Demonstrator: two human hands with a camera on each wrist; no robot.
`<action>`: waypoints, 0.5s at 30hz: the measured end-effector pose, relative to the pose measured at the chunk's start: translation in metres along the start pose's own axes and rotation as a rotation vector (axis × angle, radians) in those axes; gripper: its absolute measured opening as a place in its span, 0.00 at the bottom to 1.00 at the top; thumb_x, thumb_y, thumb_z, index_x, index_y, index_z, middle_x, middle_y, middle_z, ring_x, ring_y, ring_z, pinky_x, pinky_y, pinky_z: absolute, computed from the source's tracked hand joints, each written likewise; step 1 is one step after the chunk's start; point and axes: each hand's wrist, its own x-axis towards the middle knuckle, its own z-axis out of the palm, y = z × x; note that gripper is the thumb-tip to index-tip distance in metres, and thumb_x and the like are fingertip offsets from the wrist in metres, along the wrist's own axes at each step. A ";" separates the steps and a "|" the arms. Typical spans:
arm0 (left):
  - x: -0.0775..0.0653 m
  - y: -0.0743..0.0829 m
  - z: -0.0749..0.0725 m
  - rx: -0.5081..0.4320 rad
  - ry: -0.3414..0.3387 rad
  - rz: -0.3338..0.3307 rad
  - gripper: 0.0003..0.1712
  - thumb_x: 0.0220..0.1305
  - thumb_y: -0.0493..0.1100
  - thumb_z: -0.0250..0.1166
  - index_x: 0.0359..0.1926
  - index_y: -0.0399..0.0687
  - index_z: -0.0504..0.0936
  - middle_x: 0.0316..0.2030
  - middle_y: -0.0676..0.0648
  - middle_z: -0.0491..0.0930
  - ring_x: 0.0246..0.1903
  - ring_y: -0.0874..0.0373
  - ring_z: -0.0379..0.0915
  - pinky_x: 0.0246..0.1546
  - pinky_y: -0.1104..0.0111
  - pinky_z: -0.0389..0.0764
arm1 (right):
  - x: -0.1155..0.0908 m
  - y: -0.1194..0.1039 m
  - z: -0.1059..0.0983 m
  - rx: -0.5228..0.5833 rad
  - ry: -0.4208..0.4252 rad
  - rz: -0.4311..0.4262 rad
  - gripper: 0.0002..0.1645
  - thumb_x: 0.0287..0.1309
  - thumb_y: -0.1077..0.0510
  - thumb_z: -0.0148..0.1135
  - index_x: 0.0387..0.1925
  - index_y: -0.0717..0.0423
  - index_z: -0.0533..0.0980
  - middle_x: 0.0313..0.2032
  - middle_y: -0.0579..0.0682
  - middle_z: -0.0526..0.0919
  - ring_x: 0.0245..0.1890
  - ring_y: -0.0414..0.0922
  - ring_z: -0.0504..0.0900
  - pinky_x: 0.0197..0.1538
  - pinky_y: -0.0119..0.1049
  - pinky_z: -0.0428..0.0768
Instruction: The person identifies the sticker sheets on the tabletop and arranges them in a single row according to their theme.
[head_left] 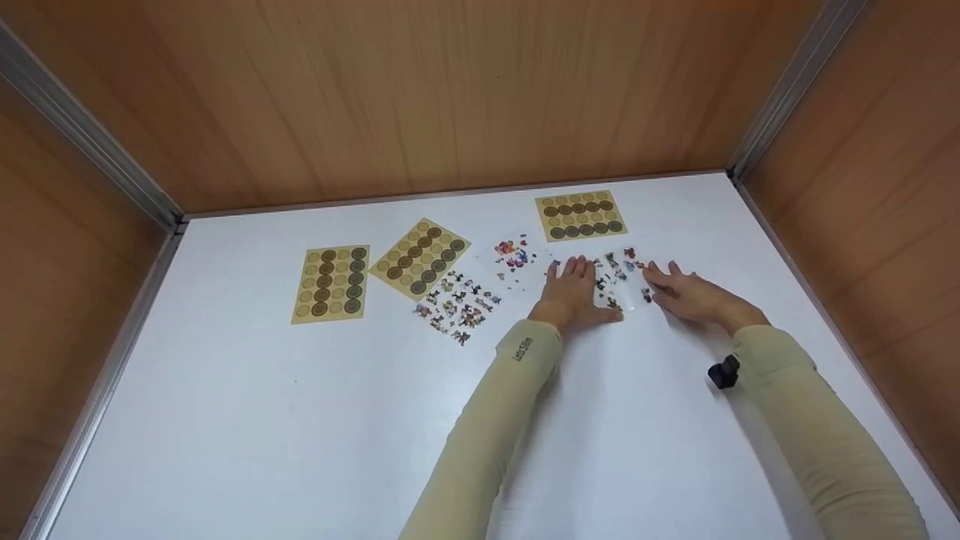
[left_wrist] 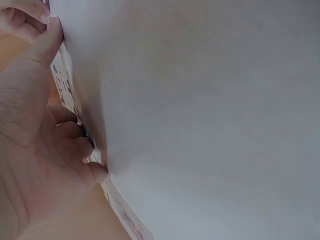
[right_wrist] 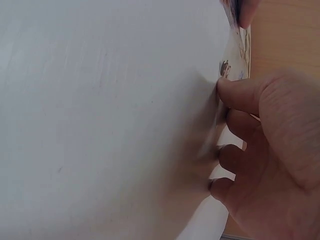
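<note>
My left hand (head_left: pixel 571 294) lies with spread fingers on the left part of a clear sheet of small colourful figure stickers (head_left: pixel 612 276). In the left wrist view, the thumb and fingertips of that hand (left_wrist: pixel 47 145) press down on the white surface. At the sheet's right edge is my right hand (head_left: pixel 694 298), its thumb and fingertips touching down there. The right wrist view shows the fingers of this hand (right_wrist: pixel 232 157) apart on the surface, the thumb beside a printed sticker. Part of the sheet is hidden under the left hand.
Yellow sheets with rows of round stickers lie at the left (head_left: pixel 330 285), left of centre (head_left: pixel 420 257) and at the back (head_left: pixel 581 216). A second figure sticker sheet (head_left: pixel 457 307) and a cluster of bright small stickers (head_left: pixel 516 253) are nearby. Wooden panels (head_left: pixel 465 97) enclose the white table (head_left: pixel 262 420).
</note>
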 end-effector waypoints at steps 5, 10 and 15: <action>0.001 0.001 0.001 -0.002 0.004 -0.010 0.66 0.57 0.81 0.58 0.81 0.44 0.47 0.80 0.46 0.44 0.78 0.54 0.38 0.77 0.56 0.39 | 0.000 0.000 0.000 0.005 -0.003 -0.001 0.37 0.79 0.50 0.44 0.80 0.53 0.46 0.74 0.76 0.36 0.73 0.76 0.39 0.72 0.71 0.40; -0.001 0.001 0.001 -0.010 0.014 -0.002 0.65 0.58 0.79 0.58 0.81 0.45 0.47 0.80 0.46 0.45 0.78 0.54 0.38 0.77 0.55 0.39 | 0.000 0.000 0.000 0.001 -0.008 0.016 0.37 0.80 0.49 0.43 0.81 0.51 0.45 0.75 0.75 0.35 0.73 0.75 0.37 0.71 0.72 0.38; -0.002 0.003 0.001 -0.012 0.019 0.001 0.63 0.60 0.78 0.59 0.81 0.45 0.48 0.80 0.46 0.46 0.78 0.54 0.39 0.77 0.57 0.40 | 0.000 0.000 0.001 0.005 -0.009 0.009 0.37 0.80 0.49 0.43 0.81 0.52 0.45 0.76 0.73 0.36 0.75 0.71 0.35 0.72 0.70 0.37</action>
